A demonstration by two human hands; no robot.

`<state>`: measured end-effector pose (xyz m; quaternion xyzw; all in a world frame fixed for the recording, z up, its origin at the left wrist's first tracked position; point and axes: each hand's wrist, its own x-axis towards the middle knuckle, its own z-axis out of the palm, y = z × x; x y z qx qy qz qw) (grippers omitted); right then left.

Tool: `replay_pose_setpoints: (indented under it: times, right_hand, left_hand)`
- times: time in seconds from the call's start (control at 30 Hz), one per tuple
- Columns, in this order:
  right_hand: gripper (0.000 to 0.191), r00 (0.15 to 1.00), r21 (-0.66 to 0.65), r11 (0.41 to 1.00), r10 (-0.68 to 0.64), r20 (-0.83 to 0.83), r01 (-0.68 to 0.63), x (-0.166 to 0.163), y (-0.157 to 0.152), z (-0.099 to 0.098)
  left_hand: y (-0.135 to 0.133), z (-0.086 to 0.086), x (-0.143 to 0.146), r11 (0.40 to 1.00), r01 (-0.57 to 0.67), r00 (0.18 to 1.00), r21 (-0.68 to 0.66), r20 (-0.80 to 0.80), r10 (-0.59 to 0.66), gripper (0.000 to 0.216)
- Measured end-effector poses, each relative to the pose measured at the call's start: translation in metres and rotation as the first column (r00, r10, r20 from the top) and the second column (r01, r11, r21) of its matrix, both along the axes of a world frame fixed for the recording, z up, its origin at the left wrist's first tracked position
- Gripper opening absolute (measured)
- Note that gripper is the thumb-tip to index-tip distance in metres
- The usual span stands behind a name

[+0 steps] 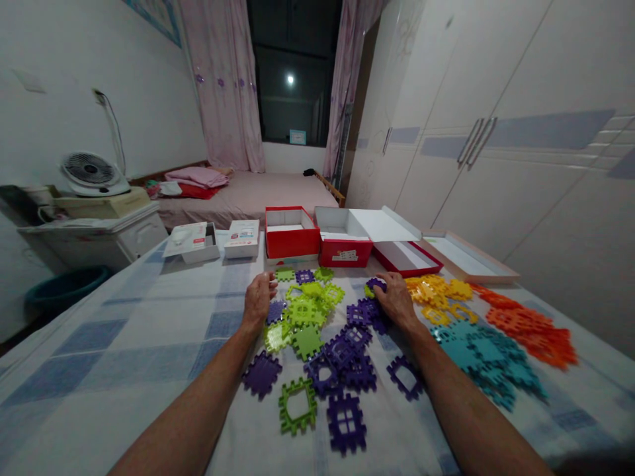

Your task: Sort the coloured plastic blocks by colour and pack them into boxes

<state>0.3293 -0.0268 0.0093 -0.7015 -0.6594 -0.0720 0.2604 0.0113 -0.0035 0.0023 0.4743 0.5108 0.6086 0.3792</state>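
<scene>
My left hand (258, 299) rests on the cloth at the left edge of the pile, fingers loosely bent and a little apart, with nothing seen in them. Beside it lies a purple tile (276, 311). Between my hands is a heap of lime-green notched building tiles (305, 309). My right hand (397, 301) is closed on a purple tile (376, 284), with a bit of green showing at its edge. Below that hand, more purple tiles (342, 354) are heaped. Nearer me lie a green frame tile (282, 406), a purple window tile (346, 423) and a solid purple tile (262, 374).
Yellow tiles (431, 291), teal tiles (483, 354) and orange tiles (530, 327) lie in piles to the right. Along the back stand white boxes (242, 248), a red box (292, 244), an open-lidded box (344, 252) and shallow trays (471, 264). A checked cloth (188, 344) covers the table.
</scene>
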Motion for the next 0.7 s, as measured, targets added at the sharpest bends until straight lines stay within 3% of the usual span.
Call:
replay_pose_setpoints:
  times: [0.2, 0.5, 0.6, 0.7]
  right_hand:
    - [0.041, 0.999, -0.142, 0.990, 0.017, -0.041, -0.023, 0.001, -0.002, 0.000]
    - [0.028, 0.989, -0.172, 0.977, 0.109, -0.100, -0.125, -0.005, -0.007, 0.011]
    - [0.030, 0.954, -0.183, 0.944, 0.244, -0.175, -0.274, -0.015, -0.011, 0.016]
    - [0.037, 0.847, -0.186, 0.849, 0.421, -0.326, -0.494, -0.028, -0.015, 0.021]
  left_hand:
    - [0.001, -0.001, -0.001, 1.000, -0.001, 1.000, -0.011, 0.005, 0.001, 0.055]
    - [0.000, 0.000, -0.001, 1.000, 0.006, 1.000, -0.016, -0.012, -0.006, 0.056]
    - [-0.001, 0.001, -0.001, 1.000, 0.014, 1.000, -0.021, -0.014, -0.015, 0.054]
    - [-0.001, 0.001, -0.001, 1.000, 0.017, 1.000, -0.017, -0.022, -0.017, 0.053]
